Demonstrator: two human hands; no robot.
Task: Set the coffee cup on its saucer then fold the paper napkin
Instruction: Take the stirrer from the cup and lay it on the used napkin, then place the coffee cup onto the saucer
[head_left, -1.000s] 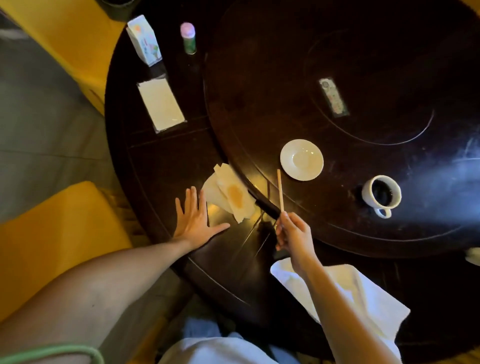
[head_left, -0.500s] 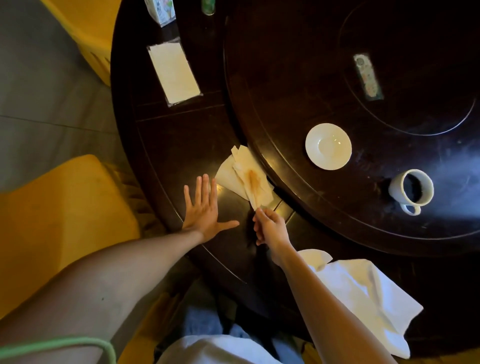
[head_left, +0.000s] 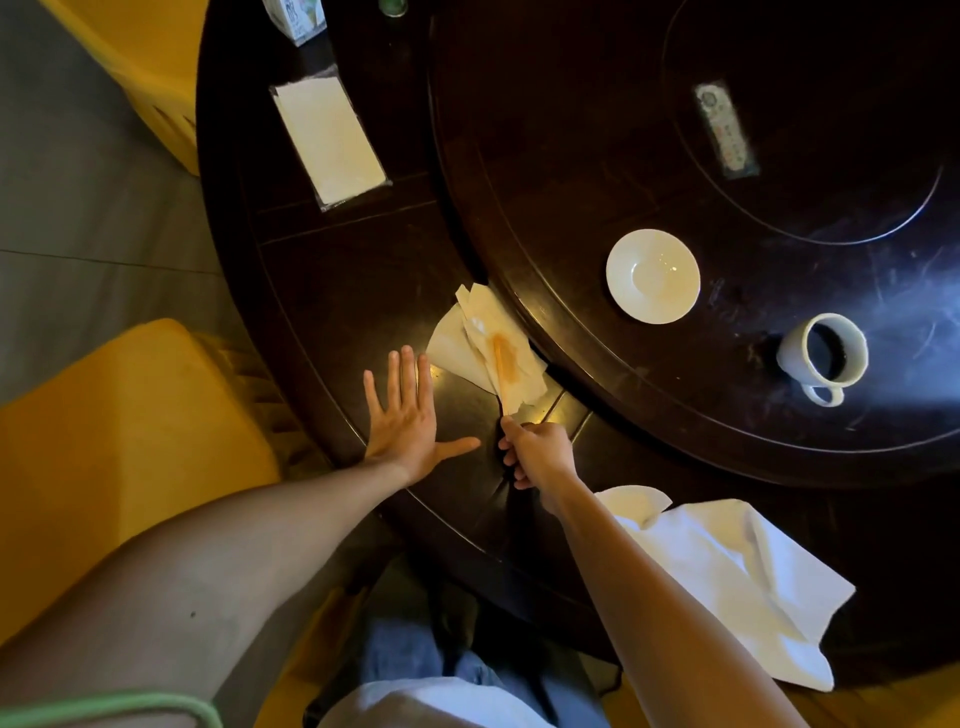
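Observation:
A white coffee cup (head_left: 823, 358) with dark coffee stands on the raised dark turntable, handle toward me. The empty white saucer (head_left: 652, 276) sits apart from it, up and to the left. A crumpled, orange-stained paper napkin (head_left: 485, 347) lies at the turntable's edge. My right hand (head_left: 537, 451) is shut on a thin wooden stick (head_left: 498, 375) whose tip rests on the napkin. My left hand (head_left: 408, 415) lies flat and open on the table, just left of the napkin.
A white cloth (head_left: 727, 571) lies on the table near my right forearm. A flat white packet (head_left: 328, 137), a small carton (head_left: 296, 21) and a bottle sit at the far left. Yellow chairs (head_left: 119, 441) stand left of the round dark table (head_left: 332, 270).
My right hand has swung the stick from the turntable edge left onto the napkin. The view has shifted; my left hand stays flat.

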